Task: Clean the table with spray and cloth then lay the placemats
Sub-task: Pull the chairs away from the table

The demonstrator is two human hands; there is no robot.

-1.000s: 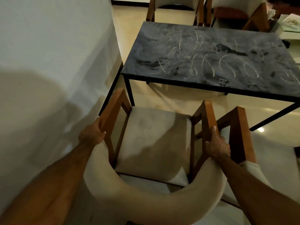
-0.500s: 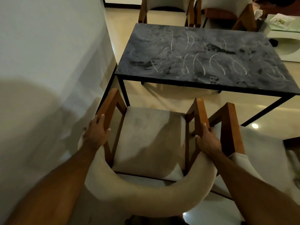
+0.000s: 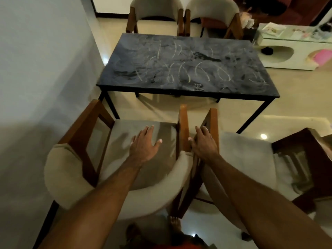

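The dark stone-topped bench [image 3: 188, 69] stands in the middle of the room on thin black legs, its top streaked with pale chalky scribbles and darker smears; its left end lies close to the white wall [image 3: 41, 69]. No spray, cloth or placemat shows on it. Two cream-upholstered chairs with wooden frames stand at its far side, the far left chair [image 3: 156, 13] and the far right chair [image 3: 213, 13] just beside each other. On the near side, apart from the bench edge, stands the near left chair [image 3: 115, 159], its curved padded back toward the camera, and just beside it the near right chair [image 3: 251, 159], their wooden arm frames almost touching. The left hand [image 3: 145, 142] hovers over the near left chair's seat with fingers spread and straight, its grip released and holding nothing. The right hand [image 3: 203, 142] lies on the wooden arm frame of the near right chair, fingers stretched along the wood, thumb out toward the neighbouring chair; its grip looks released rather than clenched. Beyond the bench to the right sits a low white cabinet [image 3: 287, 54] with papers on top. A bare foot [image 3: 175, 223] shows on the glossy floor [image 3: 296, 108] below.
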